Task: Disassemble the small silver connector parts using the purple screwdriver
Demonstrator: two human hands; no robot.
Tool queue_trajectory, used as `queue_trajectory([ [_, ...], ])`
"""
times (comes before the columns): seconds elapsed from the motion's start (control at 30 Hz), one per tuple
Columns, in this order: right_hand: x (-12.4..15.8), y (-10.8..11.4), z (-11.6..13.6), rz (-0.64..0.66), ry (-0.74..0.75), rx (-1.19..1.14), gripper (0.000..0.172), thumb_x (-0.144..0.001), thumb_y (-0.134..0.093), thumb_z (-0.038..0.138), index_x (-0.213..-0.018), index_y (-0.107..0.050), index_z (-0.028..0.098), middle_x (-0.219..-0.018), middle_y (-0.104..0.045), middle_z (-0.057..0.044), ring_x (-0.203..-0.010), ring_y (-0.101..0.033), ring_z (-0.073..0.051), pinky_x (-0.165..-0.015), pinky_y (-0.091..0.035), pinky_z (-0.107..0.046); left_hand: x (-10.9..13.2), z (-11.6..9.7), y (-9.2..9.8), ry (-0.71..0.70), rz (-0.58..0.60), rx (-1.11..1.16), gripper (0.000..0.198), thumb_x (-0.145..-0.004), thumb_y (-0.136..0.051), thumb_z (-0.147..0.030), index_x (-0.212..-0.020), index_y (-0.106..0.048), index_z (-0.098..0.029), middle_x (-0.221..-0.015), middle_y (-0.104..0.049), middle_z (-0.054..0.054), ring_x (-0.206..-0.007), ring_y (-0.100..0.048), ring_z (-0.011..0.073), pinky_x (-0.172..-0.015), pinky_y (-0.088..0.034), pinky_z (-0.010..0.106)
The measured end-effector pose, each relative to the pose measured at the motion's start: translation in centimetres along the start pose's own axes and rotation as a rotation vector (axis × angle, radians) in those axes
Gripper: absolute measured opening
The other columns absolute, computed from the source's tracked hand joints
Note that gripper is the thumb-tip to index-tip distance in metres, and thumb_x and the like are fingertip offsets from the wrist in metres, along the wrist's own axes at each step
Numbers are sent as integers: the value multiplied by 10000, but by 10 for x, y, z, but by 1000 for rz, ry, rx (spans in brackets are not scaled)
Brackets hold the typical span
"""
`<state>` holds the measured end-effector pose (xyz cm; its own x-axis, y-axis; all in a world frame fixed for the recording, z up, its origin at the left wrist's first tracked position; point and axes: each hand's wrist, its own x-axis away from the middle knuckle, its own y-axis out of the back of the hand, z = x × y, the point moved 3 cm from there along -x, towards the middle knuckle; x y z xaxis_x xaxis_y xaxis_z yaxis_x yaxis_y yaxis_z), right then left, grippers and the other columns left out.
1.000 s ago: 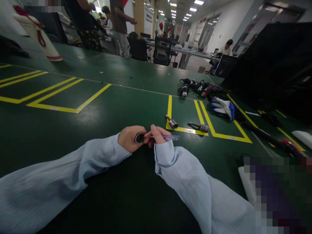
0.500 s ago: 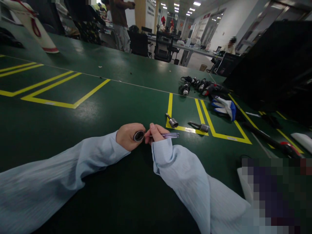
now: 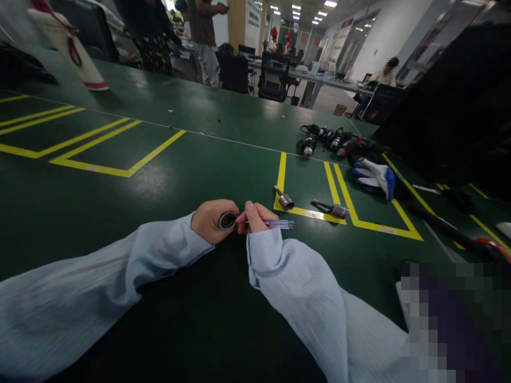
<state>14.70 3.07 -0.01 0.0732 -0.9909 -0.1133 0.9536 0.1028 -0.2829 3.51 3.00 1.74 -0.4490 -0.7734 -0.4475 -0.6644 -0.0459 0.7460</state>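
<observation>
Steel, small and probably slippery, the socket [image 3: 228,220] sat clasped in the left hand [image 3: 208,222]. The right hand [image 3: 255,218] pinched a light, stiff screwdriver [image 3: 277,224] in its fingers [image 3: 249,207], at the handle's front.

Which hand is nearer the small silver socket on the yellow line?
Right. The right hand, holding a clear purple-handled screwdriver, is just left of the small silver metal socket; the left hand, gripping a round dark part, lies farther left.

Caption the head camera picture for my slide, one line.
Left hand grips a round metal part; right hand aims a clear-handled screwdriver at it, on a green table.
</observation>
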Motion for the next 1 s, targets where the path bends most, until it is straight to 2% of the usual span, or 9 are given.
queue_trajectory([
  [0.1, -2, -2, 0, 38, -88, -111, 377, -718, -505, 480, -514, -523, 164, -340, -449, 62, -284, -323, -41, -321, -237, -182, -2, 0, 1, -5, -5, 17, 83, -687, -453, -167, -605, -459, -159, -534, -450, -18, -492, -432, 88, -474, -342, 206],
  [0.3, -4, -4, 1, 82, -191, -214, 370, -698, -513, 491, -531, -521, 160, -365, -485, 45, -288, -361, -53, -302, -235, -184, -4, 4, 2, 19, 24, 76, 98, -689, -477, -181, -595, -468, -157, -536, -466, -16, -501, -443, 88, -474, -349, 197],
  [0.4, -4, -1, 2, 38, -89, -110, 383, -714, -495, 495, -523, -517, 164, -362, -458, 54, -312, -362, -53, -335, -263, -192, -5, 6, 0, 20, 40, 67, 105, -687, -478, -183, -587, -469, -154, -529, -465, -17, -495, -445, 88, -471, -347, 197],
  [0.5, -3, 2, 3, -20, 64, 125, 414, -734, -474, 493, -481, -520, 168, -361, -438, 50, -354, -391, -59, -388, -305, -201, -6, 7, -3, 13, 63, 57, 127, -688, -462, -167, -562, -447, -158, -521, -464, -20, -492, -448, 88, -477, -351, 197],
  [0.57, -3, 2, 3, -23, 87, 185, 427, -743, -463, 488, -463, -515, 170, -358, -434, 47, -358, -399, -59, -392, -309, -200, -6, 7, -4, 10, 74, 60, 128, -687, -450, -156, -559, -445, -159, -529, -476, -15, -498, -455, 90, -486, -360, 199],
  [0.73, -7, 1, -5, 65, -106, -76, 386, -720, -494, 484, -503, -512, 165, -343, -445, 59, -281, -325, -39, -315, -248, -179, -6, 6, -2, 8, 56, 47, 94, -678, -457, -158, -584, -461, -158, -525, -465, -19, -486, -448, 88, -465, -350, 195],
  [0.83, -8, 1, -7, 82, -182, -187, 363, -705, -521, 470, -521, -521, 157, -356, -479, 49, -269, -332, -38, -288, -228, -169, -7, 7, -1, 5, 37, 64, 90, -674, -459, -154, -584, -467, -156, -526, -474, -14, -485, -450, 89, -464, -352, 196],
  [1.0, -8, 0, -3, 80, -149, -247, 352, -703, -531, 453, -525, -530, 149, -358, -494, 39, -288, -366, -45, -293, -237, -163, -8, 7, -1, 12, 38, 90, 93, -671, -483, -165, -579, -480, -152, -522, -480, -16, -485, -453, 88, -464, -355, 195],
])
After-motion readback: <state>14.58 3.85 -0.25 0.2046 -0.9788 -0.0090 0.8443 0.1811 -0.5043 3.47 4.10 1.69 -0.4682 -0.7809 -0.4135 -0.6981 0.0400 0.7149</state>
